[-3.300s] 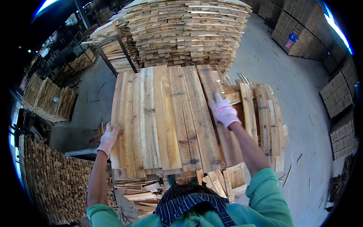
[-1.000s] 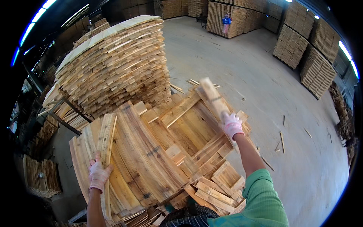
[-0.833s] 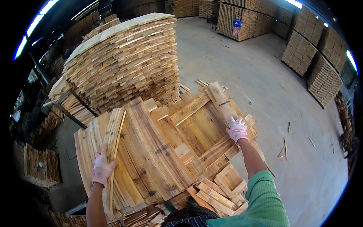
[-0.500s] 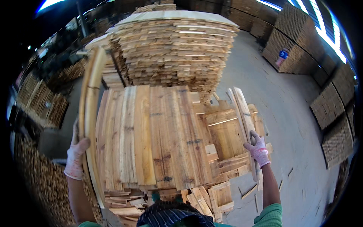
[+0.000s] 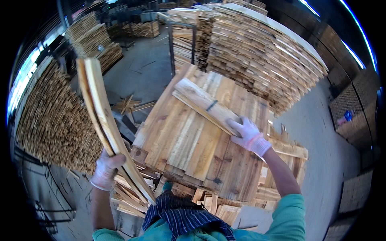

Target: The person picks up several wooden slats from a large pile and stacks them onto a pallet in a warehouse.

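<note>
My left hand, in a whitish work glove, is closed around a pair of long wooden boards. They stand steeply tilted, left of the waist-high layer of boards laid side by side. Over that layer, my gloved right hand grips the near end of two shorter boards lying one against the other. A dark mark crosses the upper one. They slant toward the far left; whether they touch the layer beneath, I cannot tell.
A tall stack of boards rises behind the layer, beside a dark metal frame. Another large stack is at the left. Loose offcuts lie on the floor. Scrap pieces sit close to my body.
My view has turned left. My right hand has brought its boards from the right side over the layer of boards. My left hand still holds its pair upright at the left.
</note>
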Tool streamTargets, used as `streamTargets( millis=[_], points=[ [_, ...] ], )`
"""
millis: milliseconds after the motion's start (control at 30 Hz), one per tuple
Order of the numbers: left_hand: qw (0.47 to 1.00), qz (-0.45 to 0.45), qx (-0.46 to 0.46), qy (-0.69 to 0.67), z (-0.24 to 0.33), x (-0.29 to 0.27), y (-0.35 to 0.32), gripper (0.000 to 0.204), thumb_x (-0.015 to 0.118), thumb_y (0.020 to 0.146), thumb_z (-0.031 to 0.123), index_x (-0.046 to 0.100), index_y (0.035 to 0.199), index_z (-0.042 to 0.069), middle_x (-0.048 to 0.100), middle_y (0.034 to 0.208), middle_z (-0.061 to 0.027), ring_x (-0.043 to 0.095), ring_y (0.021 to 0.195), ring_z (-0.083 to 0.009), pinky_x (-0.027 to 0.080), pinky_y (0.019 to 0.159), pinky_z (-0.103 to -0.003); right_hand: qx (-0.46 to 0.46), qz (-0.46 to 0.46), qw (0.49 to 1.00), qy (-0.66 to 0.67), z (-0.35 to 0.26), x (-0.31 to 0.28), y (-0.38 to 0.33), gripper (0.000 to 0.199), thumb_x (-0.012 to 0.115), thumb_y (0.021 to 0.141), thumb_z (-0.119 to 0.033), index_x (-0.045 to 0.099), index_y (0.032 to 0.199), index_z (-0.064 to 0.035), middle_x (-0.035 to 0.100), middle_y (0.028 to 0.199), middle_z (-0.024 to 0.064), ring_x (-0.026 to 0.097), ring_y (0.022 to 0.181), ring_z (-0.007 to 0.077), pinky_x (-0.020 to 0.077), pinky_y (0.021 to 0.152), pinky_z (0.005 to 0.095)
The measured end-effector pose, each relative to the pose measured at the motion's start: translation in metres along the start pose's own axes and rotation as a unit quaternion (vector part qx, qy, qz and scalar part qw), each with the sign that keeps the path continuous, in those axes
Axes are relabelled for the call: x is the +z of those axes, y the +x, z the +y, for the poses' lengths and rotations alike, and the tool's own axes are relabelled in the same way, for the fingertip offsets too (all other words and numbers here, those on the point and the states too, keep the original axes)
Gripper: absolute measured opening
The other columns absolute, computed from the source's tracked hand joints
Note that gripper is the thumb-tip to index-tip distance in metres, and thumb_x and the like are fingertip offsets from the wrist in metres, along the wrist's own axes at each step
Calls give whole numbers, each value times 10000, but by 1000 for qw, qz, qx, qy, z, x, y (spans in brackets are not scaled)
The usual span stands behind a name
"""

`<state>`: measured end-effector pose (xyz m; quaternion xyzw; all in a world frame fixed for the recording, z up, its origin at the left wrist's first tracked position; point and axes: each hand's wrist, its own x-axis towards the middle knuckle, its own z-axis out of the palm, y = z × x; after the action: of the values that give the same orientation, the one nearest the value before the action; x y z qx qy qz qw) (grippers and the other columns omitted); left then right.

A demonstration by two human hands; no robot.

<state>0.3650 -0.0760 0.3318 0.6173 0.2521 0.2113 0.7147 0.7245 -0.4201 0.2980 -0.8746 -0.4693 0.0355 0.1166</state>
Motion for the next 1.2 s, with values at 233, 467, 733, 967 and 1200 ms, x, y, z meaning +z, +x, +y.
streamTargets(
  millis=[233, 467, 733, 967, 1200],
  points=[
    [971, 148, -65, -178, -64, -31, -43, 601, 784, 775, 217, 552, 1303, 48, 636, 1129, -86, 647, 1020, -248, 569, 925, -429, -54, 1, 998, 41, 9, 10, 8, 695, 839, 770, -198, 572, 1410, -237, 494, 1366, 224, 538, 1229, 425, 476, 1051, 437],
    [914, 76, -285, -278, -110, -12, -83, 694, 842, 790, 282, 532, 1346, 6, 646, 1250, -165, 621, 1184, -347, 501, 1045, -532, 5, -103, 990, 94, 12, -2, 12, 754, 836, 774, -265, 507, 1448, -189, 464, 1377, 224, 502, 1273, 416, 437, 1098, 428],
    [844, -14, -418, -336, -150, 83, -104, 708, 781, 861, 339, 475, 1401, -2, 582, 1367, -207, 577, 1245, -390, 453, 1096, -550, 99, -5, 991, -89, -67, 30, 70, 767, 715, 869, -498, 398, 1515, -232, 505, 1308, 270, 502, 1249, 477, 397, 1071, 543],
    [802, -72, -405, -432, -149, 102, -67, 597, 658, 967, 316, 428, 1390, -37, 540, 1364, -258, 561, 1242, -425, 474, 1046, -596, 100, -55, 992, -55, -41, 1, 102, 729, 711, 870, -517, 419, 1507, -317, 540, 1224, 248, 549, 1181, 453, 442, 1014, 535],
    [814, -48, -417, -403, -145, 108, -65, 550, 684, 960, 268, 476, 1392, -1, 586, 1359, -198, 604, 1218, -350, 507, 1041, -551, 94, 13, 995, 1, 65, -75, 234, 842, 829, 752, -423, 459, 1502, -325, 534, 1261, 233, 556, 1206, 419, 488, 1007, 468]
  ],
)
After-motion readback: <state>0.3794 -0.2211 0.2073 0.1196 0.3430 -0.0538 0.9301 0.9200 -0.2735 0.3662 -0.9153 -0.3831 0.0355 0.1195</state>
